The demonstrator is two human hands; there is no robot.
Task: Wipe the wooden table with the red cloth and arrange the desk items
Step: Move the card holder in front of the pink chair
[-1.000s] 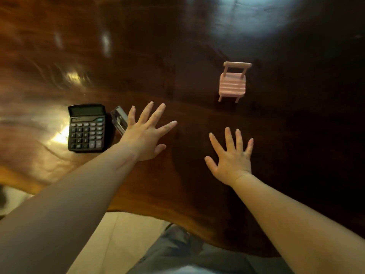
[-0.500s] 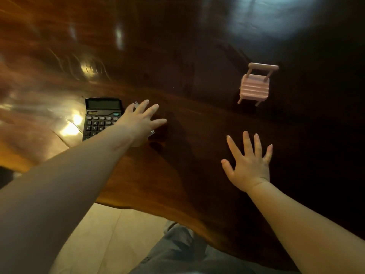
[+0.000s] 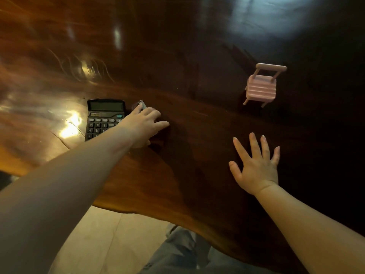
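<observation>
Left hand (image 3: 143, 123) curls over a small object (image 3: 140, 105) – possibly a stapler – beside the calculator (image 3: 102, 117), apparently to reposition it; right hand (image 3: 256, 167) spread flat, steadying (red cloth unseen) on the table (image 3: 187, 46).

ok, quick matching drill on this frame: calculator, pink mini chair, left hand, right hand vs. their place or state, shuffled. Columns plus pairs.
Column 1:
1. calculator
2. pink mini chair
3. left hand
4. right hand

Column 2:
A. fingers spread, nothing in it
B. standing alone, far right of the table
C. closing over a small stapler-like object
D. lying flat, partly hidden by the left forearm

Pairs: 1-D, 2-B, 3-C, 4-A
</observation>
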